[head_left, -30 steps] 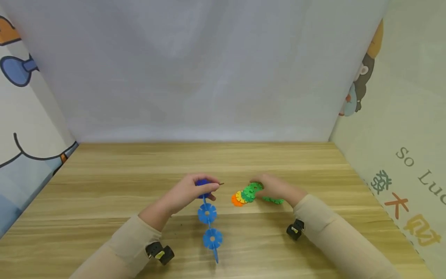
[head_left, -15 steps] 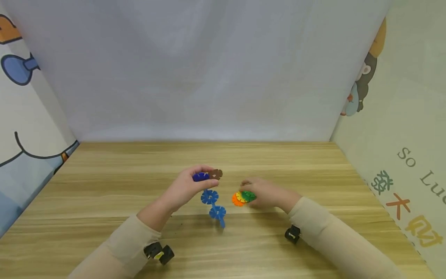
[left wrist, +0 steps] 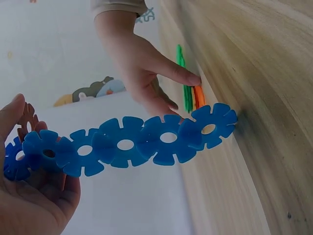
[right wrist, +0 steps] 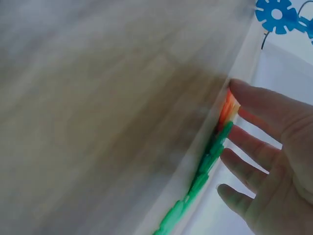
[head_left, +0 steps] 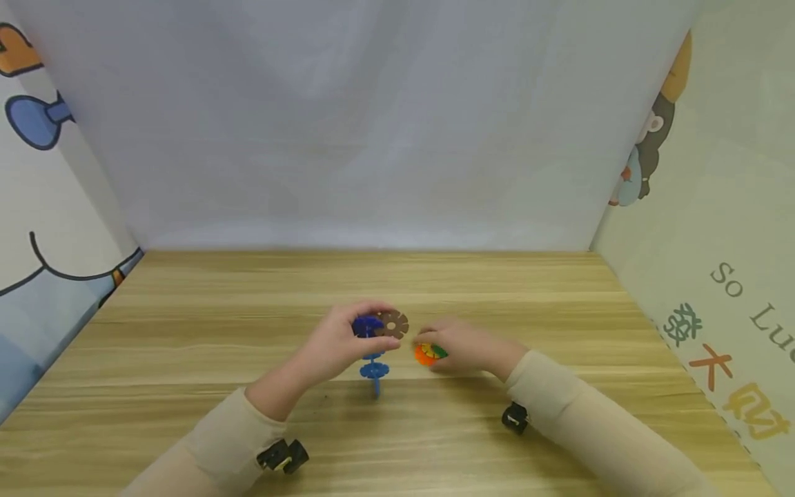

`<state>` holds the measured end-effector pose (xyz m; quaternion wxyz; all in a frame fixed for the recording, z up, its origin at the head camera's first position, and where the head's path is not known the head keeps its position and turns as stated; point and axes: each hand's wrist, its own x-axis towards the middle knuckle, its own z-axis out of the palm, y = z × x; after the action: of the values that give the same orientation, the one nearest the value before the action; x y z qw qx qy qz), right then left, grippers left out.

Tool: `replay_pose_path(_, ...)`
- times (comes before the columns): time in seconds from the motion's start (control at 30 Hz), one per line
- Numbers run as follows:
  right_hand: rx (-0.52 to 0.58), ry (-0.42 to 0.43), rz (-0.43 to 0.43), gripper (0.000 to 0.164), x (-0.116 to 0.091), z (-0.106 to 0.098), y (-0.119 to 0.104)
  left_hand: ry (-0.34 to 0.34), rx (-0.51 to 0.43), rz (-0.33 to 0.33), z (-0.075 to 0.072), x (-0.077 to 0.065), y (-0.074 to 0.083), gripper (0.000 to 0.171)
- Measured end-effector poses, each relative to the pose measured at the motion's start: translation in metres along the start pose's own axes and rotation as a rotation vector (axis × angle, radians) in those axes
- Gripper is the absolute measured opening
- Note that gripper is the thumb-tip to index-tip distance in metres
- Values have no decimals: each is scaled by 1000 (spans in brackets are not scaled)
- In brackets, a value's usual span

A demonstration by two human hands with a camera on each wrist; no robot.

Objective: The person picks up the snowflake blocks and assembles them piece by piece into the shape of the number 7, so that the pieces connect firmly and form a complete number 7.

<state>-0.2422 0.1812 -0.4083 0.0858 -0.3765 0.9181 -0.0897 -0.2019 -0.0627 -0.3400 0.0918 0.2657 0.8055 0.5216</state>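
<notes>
My left hand (head_left: pixel 335 345) holds a chain of interlocked notched plastic discs by its upper end. Thumb and fingers are around a dark blue disc (head_left: pixel 368 324), with a brown disc (head_left: pixel 400 324) sticking out past them. From there the lighter blue discs (left wrist: pixel 122 131) hang down in a row toward the table. On the wood, my right hand (head_left: pixel 472 345) pinches an orange disc (head_left: pixel 424 356) with thumb and fingers on opposite sides of its edge. Overlapping it lies a yellow disc (head_left: pixel 428 350), followed by several green discs (right wrist: pixel 210 154), mostly hidden under that hand in the head view.
The wood-grain table (head_left: pixel 248 290) ends at a pale hanging cloth (head_left: pixel 373 138) behind. Printed panels (head_left: pixel 714 207) stand along both sides. A small black camera (head_left: pixel 282 455) is strapped on each sleeve.
My right hand has slid left along the green discs to the orange one. My left hand has turned the blue chain, bringing the brown disc face-on, and the chain's lower end has swung away from me.
</notes>
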Motion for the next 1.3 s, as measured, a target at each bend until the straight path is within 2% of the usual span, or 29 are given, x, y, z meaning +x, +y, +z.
replay_pose_path(0.07, -50, 21, -41, 39, 3, 1, -2, -4, 9, 6, 1, 0, 0, 48)
replay_pose_path(0.17, -67, 47, -52, 35, 6, 1, -6, -1, 18, 14, 1, -1, 0, 47)
replay_pose_path(0.4, -7, 5, 8, 41, 13, 0, -10, 14, 73, 12, 2, 0, 1, 46)
replay_pose_path(0.5, 16, 1, 35, 39, 14, -1, -10, 20, 93, 20, 3, 0, 2, 47)
replay_pose_path(0.7, -28, 0, 70, 31, 17, -2, -10, 26, 107, 22, 4, -1, 3, 46)
replay_pose_path(0.77, -12, -5, 75, 29, 21, -1, -8, 31, 113, 28, 4, -1, 3, 46)
replay_pose_path(0.87, 66, -7, 84, 27, 25, 1, -8, 41, 143, 47, 4, 0, 2, 46)
replay_pose_path(0.97, 250, 44, 60, 22, 24, -2, -11, 49, 181, 70, 4, 0, 3, 48)
replay_pose_path(1.1, 517, 232, 14, 13, 14, -15, -15, 59, 241, 89, 4, 1, 3, 50)
replay_pose_path(1.2, 610, 365, 15, 11, 4, -27, -19, 69, 265, 82, 4, 2, 2, 51)
replay_pose_path(1.3, 664, 427, 16, 15, -5, -35, -23, 76, 257, 53, 4, 3, 0, 52)
